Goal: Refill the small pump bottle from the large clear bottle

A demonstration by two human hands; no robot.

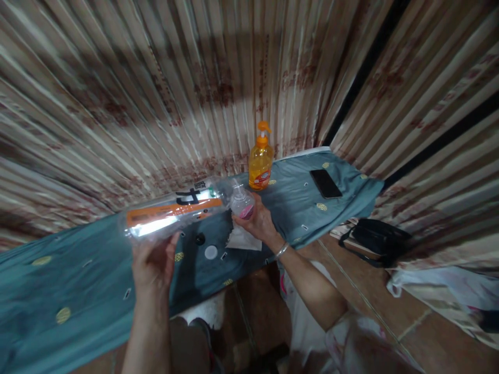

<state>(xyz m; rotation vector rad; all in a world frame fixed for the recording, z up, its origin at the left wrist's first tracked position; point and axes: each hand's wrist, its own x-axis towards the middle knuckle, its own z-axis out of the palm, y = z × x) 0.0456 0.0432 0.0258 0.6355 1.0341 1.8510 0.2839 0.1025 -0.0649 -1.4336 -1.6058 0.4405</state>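
My left hand [154, 259] is closed around the lower side of a large clear plastic bottle [175, 210] with an orange label, tilted nearly flat so its neck points right. A small clear bottle [240, 200] with a pink label stands upright in my right hand [259, 221], fingers wrapped round it. The two bottle mouths are close together; whether they touch I cannot tell. Below them on the cloth lie a dark cap [200, 239], a white round lid [211, 252] and a white paper piece [244, 239].
An orange pump bottle [261, 166] stands at the back of the cloth-covered bench [93, 265]. A black phone [326, 184] lies to the right. A pleated curtain [175, 93] hangs close behind. On the tiled floor at right are a black bag [376, 241] and a white plastic bag [440, 285].
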